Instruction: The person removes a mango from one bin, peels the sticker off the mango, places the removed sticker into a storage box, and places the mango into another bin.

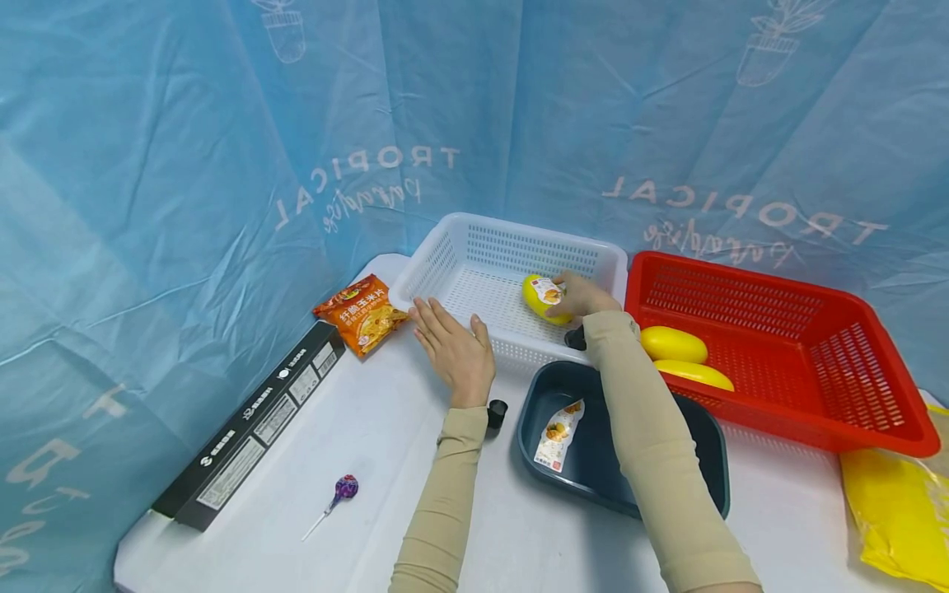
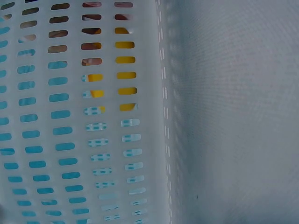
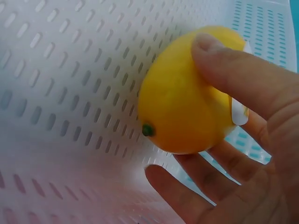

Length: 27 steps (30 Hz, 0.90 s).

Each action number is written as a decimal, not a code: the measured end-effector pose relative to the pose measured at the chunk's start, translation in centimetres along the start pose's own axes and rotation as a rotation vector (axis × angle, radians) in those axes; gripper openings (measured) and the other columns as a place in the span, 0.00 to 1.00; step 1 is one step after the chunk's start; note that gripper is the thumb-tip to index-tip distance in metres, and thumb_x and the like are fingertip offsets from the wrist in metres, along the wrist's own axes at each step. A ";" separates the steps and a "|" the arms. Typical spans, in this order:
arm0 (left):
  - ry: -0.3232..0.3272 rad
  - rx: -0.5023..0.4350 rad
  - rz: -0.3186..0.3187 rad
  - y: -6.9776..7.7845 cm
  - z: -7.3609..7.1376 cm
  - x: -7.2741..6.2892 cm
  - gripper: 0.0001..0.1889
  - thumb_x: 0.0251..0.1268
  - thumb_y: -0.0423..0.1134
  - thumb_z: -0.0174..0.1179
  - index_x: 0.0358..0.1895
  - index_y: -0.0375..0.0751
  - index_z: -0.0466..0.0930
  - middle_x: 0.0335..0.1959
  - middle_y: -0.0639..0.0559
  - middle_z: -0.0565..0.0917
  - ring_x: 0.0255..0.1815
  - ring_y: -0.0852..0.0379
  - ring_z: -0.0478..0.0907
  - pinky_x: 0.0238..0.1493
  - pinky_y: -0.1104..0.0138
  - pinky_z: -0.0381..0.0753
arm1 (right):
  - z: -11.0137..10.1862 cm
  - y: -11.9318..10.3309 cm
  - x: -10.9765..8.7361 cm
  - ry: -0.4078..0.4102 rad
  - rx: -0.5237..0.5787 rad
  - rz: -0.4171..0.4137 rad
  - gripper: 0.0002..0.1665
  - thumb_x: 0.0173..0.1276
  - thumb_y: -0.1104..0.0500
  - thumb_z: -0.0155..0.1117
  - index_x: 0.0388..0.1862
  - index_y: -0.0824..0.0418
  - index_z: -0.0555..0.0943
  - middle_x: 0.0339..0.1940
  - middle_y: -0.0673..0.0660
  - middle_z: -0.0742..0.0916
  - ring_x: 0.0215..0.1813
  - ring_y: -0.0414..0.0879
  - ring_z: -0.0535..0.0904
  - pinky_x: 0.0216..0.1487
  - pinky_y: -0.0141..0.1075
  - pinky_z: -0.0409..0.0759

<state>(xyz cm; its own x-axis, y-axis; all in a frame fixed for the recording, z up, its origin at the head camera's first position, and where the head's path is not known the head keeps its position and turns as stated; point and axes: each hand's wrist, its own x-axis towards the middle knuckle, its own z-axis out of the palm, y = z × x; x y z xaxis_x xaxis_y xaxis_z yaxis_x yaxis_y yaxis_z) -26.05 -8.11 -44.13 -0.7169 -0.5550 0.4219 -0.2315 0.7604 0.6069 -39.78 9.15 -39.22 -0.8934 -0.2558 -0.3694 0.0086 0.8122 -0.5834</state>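
One yellow fruit (image 1: 539, 305) in white basket (image 1: 485, 288), gripped by right hand (image 1: 586, 296), left hand (image 1: 458, 354) apart, straight-fingered

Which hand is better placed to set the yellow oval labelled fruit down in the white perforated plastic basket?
Probably the right hand: it grips the fruit over the basket. The left hand holds nothing, by the basket's near side.

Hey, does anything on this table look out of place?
One thing: a label lies in the dark tub, seemingly peeled off something; the yellow fruit in the right hand wears a similar one.
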 end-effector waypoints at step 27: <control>0.002 0.001 -0.008 0.0 0.0 0.1 0.37 0.75 0.50 0.43 0.75 0.27 0.45 0.78 0.32 0.43 0.80 0.39 0.39 0.78 0.48 0.48 | -0.2 -0.8 -0.3 -0.041 0.003 -0.189 0.43 0.60 0.58 0.68 0.74 0.51 0.61 0.68 0.63 0.70 0.60 0.57 0.68 0.59 0.47 0.77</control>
<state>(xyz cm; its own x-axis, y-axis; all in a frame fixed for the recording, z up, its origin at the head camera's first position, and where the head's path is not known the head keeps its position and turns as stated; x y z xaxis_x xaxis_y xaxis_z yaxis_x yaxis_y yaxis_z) -26.14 -8.17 -44.10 -0.7134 -0.5618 0.4188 -0.2375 0.7561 0.6099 -39.58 8.70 -38.48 -0.8603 -0.4247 -0.2822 -0.1559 0.7460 -0.6475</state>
